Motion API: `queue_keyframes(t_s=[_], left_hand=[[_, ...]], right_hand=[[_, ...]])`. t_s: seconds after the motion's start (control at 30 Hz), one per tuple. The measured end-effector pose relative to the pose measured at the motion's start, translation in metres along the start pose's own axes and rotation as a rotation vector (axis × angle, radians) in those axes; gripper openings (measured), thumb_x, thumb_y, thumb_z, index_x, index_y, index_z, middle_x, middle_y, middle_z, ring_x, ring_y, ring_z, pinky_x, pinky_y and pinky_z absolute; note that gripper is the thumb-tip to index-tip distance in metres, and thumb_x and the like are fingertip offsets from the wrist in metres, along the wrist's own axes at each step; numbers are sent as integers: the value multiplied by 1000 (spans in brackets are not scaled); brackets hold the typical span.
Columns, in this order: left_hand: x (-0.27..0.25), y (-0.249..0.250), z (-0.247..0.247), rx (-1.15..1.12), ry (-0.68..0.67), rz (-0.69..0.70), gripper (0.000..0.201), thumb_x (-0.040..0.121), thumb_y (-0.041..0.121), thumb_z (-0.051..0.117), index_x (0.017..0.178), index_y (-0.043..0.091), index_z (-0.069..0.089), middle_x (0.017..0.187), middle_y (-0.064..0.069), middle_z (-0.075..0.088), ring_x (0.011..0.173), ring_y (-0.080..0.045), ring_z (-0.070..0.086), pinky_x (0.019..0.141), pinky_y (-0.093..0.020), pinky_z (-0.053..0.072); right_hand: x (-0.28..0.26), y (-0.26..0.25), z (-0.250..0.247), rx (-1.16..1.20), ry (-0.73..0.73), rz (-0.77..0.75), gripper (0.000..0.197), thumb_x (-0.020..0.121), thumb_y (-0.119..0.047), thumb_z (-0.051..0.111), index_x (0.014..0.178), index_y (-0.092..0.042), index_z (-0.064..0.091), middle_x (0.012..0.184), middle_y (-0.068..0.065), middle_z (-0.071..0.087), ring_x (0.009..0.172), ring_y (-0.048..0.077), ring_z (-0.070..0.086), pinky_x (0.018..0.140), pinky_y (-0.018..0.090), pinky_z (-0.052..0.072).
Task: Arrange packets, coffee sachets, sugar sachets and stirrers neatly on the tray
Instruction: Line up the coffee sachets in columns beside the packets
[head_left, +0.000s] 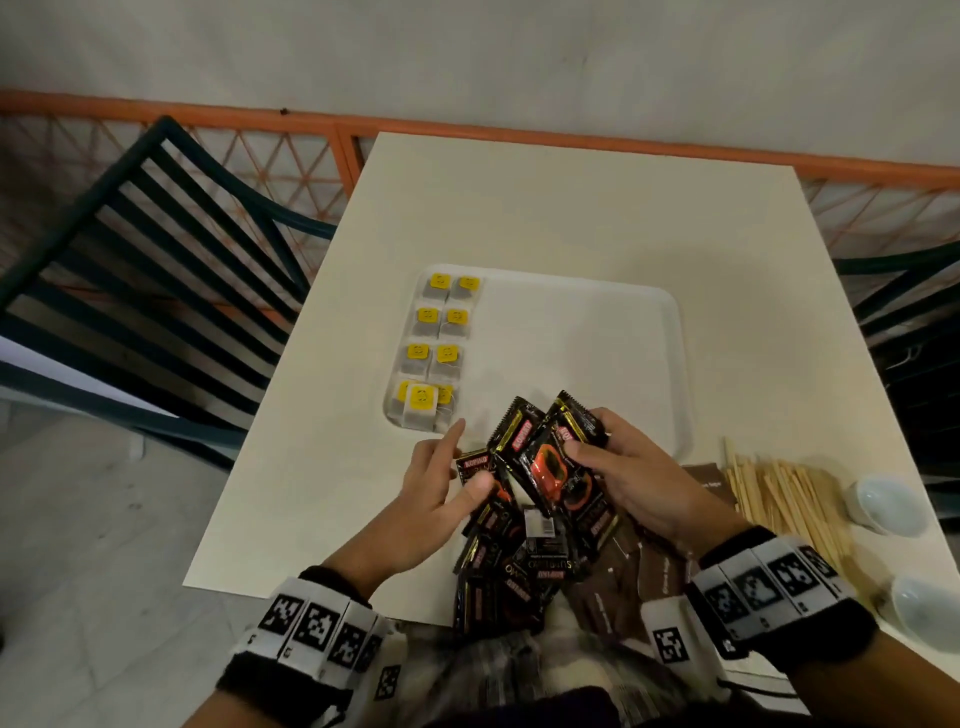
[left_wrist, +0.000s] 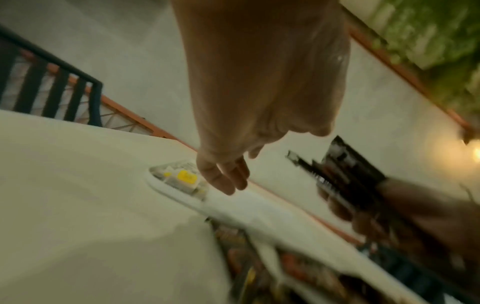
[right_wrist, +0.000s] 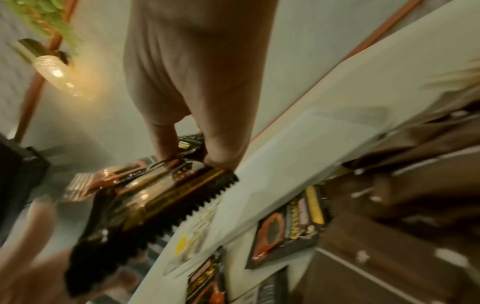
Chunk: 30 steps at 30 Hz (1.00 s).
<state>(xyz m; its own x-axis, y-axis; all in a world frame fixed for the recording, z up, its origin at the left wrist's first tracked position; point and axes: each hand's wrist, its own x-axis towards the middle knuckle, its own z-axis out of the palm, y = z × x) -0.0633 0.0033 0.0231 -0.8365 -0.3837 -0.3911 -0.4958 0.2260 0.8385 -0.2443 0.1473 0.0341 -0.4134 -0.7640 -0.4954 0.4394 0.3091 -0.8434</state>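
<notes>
A white tray (head_left: 597, 332) lies mid-table, with several yellow-tagged tea packets (head_left: 439, 332) in two columns along its left side. My right hand (head_left: 587, 441) grips a fan of black coffee sachets (head_left: 540, 452) above the tray's near edge; the right wrist view shows the fingers (right_wrist: 166, 142) curled round the same coffee sachets (right_wrist: 161, 197). My left hand (head_left: 457, 467) hovers just left of them with straight fingers (left_wrist: 228, 176) and holds nothing. More coffee sachets (head_left: 509, 566) lie piled at the table's near edge. Brown sugar sachets (head_left: 654, 566) and wooden stirrers (head_left: 779, 493) lie to the right.
Two white bowls (head_left: 883, 501) stand at the table's right edge beyond the stirrers. A dark slatted chair (head_left: 156, 260) stands to the left, and an orange railing (head_left: 467, 130) runs behind the table. Most of the tray's middle and right shows bare surface.
</notes>
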Motion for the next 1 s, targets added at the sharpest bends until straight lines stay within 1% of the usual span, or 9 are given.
queue_keyframes(t_s=[0.13, 0.2, 0.27, 0.37, 0.5, 0.57, 0.67, 0.83, 1.0], left_hand=[[-11, -27, 11, 609, -257, 117, 95, 71, 66, 59, 134, 53, -12, 149, 5, 5, 137, -19, 12, 112, -33, 14], [-15, -36, 21, 846, -359, 292, 98, 74, 51, 67, 140, 53, -5, 155, -6, 6, 140, -29, 11, 113, -44, 13], [-16, -44, 31, 1004, -422, 479, 95, 71, 37, 71, 143, 46, 12, 151, -15, 25, 134, -39, 31, 105, -56, 29], [-14, -47, 41, 1122, -403, 579, 73, 74, 37, 62, 140, 42, 30, 138, -10, 45, 114, -29, 57, 87, -46, 52], [-2, -47, 40, 1101, -362, 612, 67, 70, 47, 62, 132, 45, 39, 131, -3, 50, 106, -19, 60, 82, -34, 53], [6, -44, 33, 1042, -325, 609, 51, 73, 51, 53, 124, 46, 47, 125, 2, 57, 101, -14, 63, 78, -29, 55], [13, -33, 23, 845, -283, 616, 38, 79, 41, 43, 110, 39, 65, 116, 3, 66, 95, -11, 66, 75, -23, 55], [15, -31, 14, 464, -195, 519, 47, 87, 44, 36, 122, 27, 62, 130, 4, 55, 114, -2, 47, 92, -1, 29], [16, -23, 3, 309, -103, 532, 41, 89, 37, 40, 121, 24, 62, 104, 6, 59, 96, 4, 50, 83, -6, 38]], right_hand=[[-12, 3, -32, 196, 131, 15, 43, 75, -16, 61, 115, -4, 50, 102, 17, 68, 85, 26, 69, 67, 36, 58], [-15, 3, -43, 222, 181, 13, 58, 64, -23, 75, 113, -4, 51, 103, 17, 67, 84, 25, 70, 62, 34, 58], [-18, 3, -51, 223, 212, 21, 63, 59, -27, 80, 111, -6, 52, 109, 19, 65, 87, 26, 69, 62, 33, 57], [-21, 3, -56, 231, 231, 26, 40, 74, -18, 59, 112, -7, 52, 114, 20, 62, 90, 25, 67, 66, 35, 54], [-22, 6, -54, 229, 237, 40, 39, 81, -14, 54, 119, -5, 49, 118, 22, 61, 95, 28, 65, 74, 39, 52], [-22, 6, -51, 248, 246, 48, 37, 85, -10, 52, 121, -4, 47, 115, 22, 62, 90, 27, 67, 68, 36, 54], [-23, 5, -48, 261, 247, 56, 31, 90, -8, 48, 121, -4, 47, 107, 19, 65, 82, 24, 69, 59, 31, 55], [-24, -1, -41, 240, 258, 41, 35, 85, -11, 52, 120, -5, 48, 111, 20, 64, 89, 28, 67, 66, 36, 54], [-21, -6, -35, 269, 289, -15, 34, 76, -17, 59, 109, -10, 53, 114, 22, 62, 91, 31, 65, 77, 46, 52]])
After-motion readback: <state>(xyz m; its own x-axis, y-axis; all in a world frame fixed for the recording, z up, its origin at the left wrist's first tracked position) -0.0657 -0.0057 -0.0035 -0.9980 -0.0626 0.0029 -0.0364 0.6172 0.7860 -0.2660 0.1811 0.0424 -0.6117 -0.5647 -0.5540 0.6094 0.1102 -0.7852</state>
